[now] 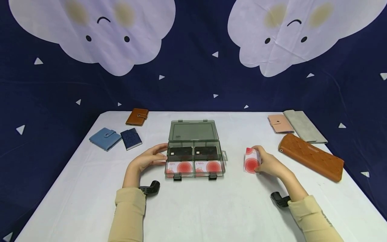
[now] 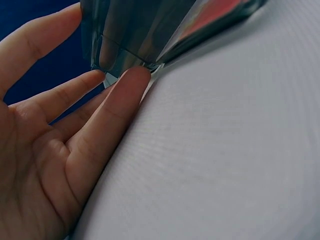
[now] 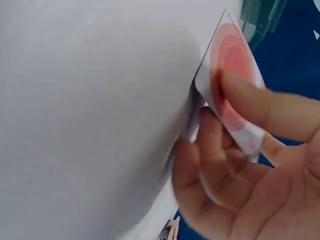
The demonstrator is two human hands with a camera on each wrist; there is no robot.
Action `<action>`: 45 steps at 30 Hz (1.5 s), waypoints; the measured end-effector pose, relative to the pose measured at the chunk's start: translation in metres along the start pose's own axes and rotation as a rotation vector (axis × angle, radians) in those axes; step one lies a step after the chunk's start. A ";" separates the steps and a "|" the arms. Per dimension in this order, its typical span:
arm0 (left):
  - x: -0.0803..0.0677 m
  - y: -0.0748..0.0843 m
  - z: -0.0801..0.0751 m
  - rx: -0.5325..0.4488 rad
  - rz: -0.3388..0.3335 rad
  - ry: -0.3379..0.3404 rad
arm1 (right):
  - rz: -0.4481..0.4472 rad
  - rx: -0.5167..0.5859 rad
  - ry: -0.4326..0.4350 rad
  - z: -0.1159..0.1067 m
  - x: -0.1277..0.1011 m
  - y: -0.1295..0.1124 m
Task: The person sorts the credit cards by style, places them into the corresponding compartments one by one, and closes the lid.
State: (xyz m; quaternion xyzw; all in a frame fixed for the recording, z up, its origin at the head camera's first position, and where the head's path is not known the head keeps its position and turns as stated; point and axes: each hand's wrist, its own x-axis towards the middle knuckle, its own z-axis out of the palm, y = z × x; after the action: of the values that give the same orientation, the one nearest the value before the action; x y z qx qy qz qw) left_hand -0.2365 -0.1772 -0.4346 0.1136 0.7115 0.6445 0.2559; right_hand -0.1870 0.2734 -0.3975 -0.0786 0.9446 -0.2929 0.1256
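Right hand [image 1: 270, 163] pinching card stack [image 1: 251, 161], lower cards hidden, left hand [image 1: 150, 157] steadying box [image 1: 195, 158]

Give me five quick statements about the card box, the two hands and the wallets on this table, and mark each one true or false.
1. The lid of the card box stands open. True.
2. The right hand holds a stack of cards with red circles. True.
3. The left hand is lifting the box off the table. False: its fingers only touch the box's left side, and the box rests on the table.
4. The blue wallet lies inside the box. False: it lies on the table's far left, beside a navy wallet.
5. The long brown woven wallet lies to the right of the right hand. True.
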 end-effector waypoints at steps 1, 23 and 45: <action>0.000 0.000 0.000 -0.004 0.000 -0.001 | -0.002 0.030 0.004 0.000 0.001 0.000; 0.000 -0.001 -0.001 0.006 0.011 -0.019 | -0.283 0.258 0.181 0.027 0.027 -0.090; 0.001 -0.002 -0.002 -0.006 0.006 -0.012 | -0.581 -0.386 0.304 0.071 0.032 -0.110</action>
State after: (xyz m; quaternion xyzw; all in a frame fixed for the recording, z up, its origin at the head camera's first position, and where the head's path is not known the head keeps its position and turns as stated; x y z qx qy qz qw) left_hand -0.2375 -0.1787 -0.4367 0.1188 0.7077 0.6467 0.2585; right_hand -0.1892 0.1389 -0.3973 -0.3208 0.9286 -0.1415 -0.1215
